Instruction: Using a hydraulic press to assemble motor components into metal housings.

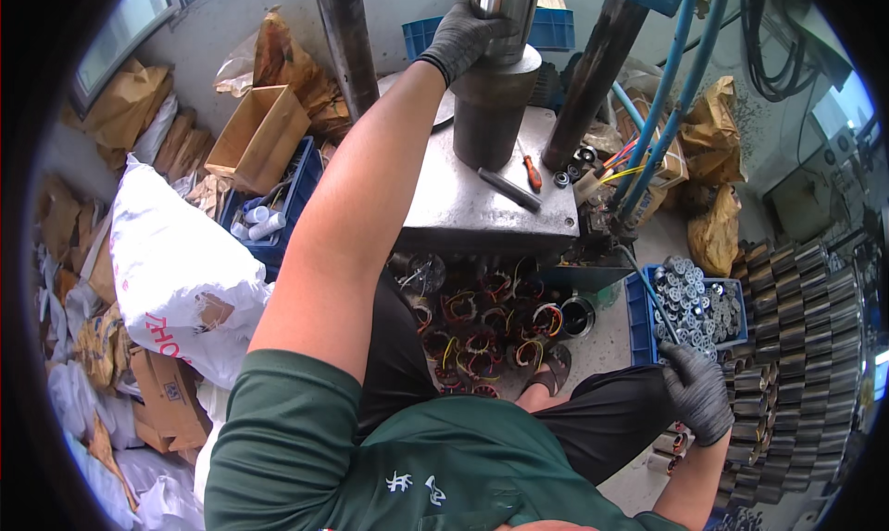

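Note:
My left hand (466, 38), in a dark grey glove, reaches far forward with its fingers against the side of a shiny metal cylinder (506, 26). The cylinder stands upright on a thick dark round post (486, 119) on the metal press bed (435, 193). Low on the right, my gloved right hand (699, 394) is closed at the lower end of a thin lever (648, 290) that slants down from the press. A red-handled screwdriver (532, 173) and a dark metal bar (509, 189) lie on the bed, in front of the post.
Beside my right hand are a blue crate of round metal parts (639, 323) and tall stacks of metal cylinders (796, 346). Wire-wound stators (482, 332) crowd the floor under the bed. Steel columns (347, 45) and blue hoses (669, 100) frame the press. White sacks (176, 262) fill the left.

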`<action>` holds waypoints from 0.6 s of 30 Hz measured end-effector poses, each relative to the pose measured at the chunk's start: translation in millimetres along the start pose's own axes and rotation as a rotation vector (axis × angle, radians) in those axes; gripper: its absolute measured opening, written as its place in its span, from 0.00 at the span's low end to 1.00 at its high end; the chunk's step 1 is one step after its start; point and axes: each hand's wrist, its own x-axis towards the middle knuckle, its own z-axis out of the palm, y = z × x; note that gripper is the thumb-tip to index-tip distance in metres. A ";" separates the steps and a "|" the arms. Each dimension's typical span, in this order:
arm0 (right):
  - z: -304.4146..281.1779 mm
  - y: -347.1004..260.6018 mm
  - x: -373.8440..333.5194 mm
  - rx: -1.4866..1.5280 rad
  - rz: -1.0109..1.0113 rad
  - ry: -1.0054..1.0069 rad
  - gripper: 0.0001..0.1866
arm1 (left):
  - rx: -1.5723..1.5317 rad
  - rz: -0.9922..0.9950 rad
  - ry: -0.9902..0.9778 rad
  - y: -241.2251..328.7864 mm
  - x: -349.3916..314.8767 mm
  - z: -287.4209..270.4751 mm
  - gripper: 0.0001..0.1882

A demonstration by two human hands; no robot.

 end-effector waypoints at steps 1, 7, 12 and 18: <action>-1.2 1.0 0.8 -0.028 -0.002 -0.059 0.14 | 0.035 -0.015 0.016 -0.6 0.6 0.4 0.49; -3.5 1.5 2.4 -0.068 0.040 -0.149 0.14 | 0.020 -0.038 -0.034 -0.7 -0.7 -1.0 0.42; -2.8 3.8 2.2 -0.108 0.040 -0.261 0.14 | 0.071 -0.037 0.008 -2.2 -0.5 0.1 0.38; -2.2 7.9 1.2 0.001 0.018 -0.045 0.14 | 0.088 -0.022 -0.002 -5.3 0.0 -0.5 0.38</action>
